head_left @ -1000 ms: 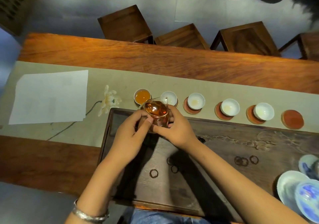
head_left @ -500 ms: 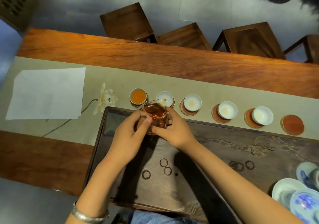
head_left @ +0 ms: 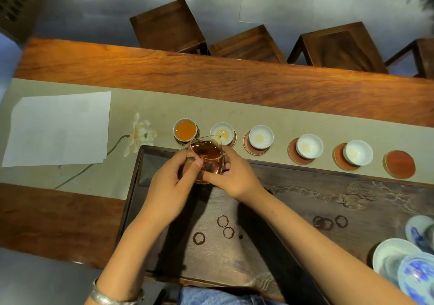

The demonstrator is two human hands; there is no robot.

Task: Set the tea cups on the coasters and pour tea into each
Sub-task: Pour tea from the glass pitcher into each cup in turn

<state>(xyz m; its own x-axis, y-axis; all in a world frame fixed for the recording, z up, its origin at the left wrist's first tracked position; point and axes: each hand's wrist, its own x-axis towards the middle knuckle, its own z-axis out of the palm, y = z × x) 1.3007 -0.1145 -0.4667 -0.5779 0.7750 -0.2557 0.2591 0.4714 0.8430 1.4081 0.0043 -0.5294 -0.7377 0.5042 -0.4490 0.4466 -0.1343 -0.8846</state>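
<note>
Pitcher: my glass pitcher (head_left: 206, 158) of dark amber tea sits between both hands, over the far edge of the tea tray (head_left: 305, 194), tipped with its spout toward the second cup.
Left hand: my left hand (head_left: 172, 187) has its fingers and thumb curled against the pitcher's left side, thumb tip pressed on the glass.
Right hand: my right hand (head_left: 231, 175) is wrapped round the pitcher's right side, fingers clamped on the glass, thumb low near the base.
First cup: the leftmost cup (head_left: 185, 129) is full of orange tea and stands on its coaster, just beyond the pitcher.
Second cup: the second cup (head_left: 222, 133) holds only a thin pale trace at the bottom; the spout is at its near rim.
Other cups: the third cup (head_left: 261, 137), fourth cup (head_left: 309, 146) and fifth cup (head_left: 357, 152) are white, nearly dry, each sitting off-centre on a red coaster.
Spare coaster: the bare coaster (head_left: 399, 164) at the right end of the row carries no cup.
Runner: the whole row stands on a beige table runner (head_left: 164, 107), beside a white paper sheet (head_left: 58, 128) and a painted flower (head_left: 141, 133).
Wrist: a silver bracelet (head_left: 110, 299) circles my left wrist.
Tray corner: blue-and-white dishes (head_left: 404, 264) are stacked at the tray's right end.
</note>
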